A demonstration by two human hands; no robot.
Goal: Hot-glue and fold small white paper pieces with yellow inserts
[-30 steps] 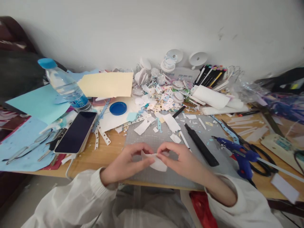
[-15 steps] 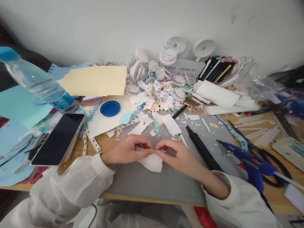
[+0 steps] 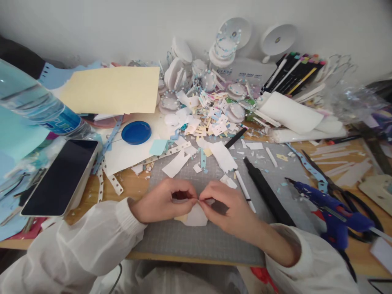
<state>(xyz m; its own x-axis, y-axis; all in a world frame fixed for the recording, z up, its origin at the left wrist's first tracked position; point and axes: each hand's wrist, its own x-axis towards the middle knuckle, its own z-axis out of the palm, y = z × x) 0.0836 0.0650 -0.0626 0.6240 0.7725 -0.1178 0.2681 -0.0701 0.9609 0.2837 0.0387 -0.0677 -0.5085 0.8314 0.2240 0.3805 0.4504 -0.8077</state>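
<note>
Both hands meet over the grey cutting mat (image 3: 232,241), near its front edge. My left hand (image 3: 167,200) is closed, thumb and fingertips pinching the upper edge of a small piece of white paper (image 3: 196,216). Opposite it, my right hand (image 3: 228,206) pinches the same paper, the fingertips of both hands almost touching. A yellowish patch shows at the paper's left side, and its upper part is hidden by the fingers. Just beyond the right hand lie a thin white stick (image 3: 244,188) and a white paper strip (image 3: 223,156).
A blue glue gun (image 3: 333,208) and black-handled scissors (image 3: 346,196) lie right, beside a black rod-like object (image 3: 269,194). Left are a phone (image 3: 63,175), a water bottle (image 3: 39,106) and a blue lid (image 3: 136,132). Paper scraps (image 3: 211,114) and marker pens (image 3: 294,75) fill the back.
The view has shifted slightly, so the desk things sit differently in the picture. Both hands still pinch the white paper, with their fingertips a little lower in view.
</note>
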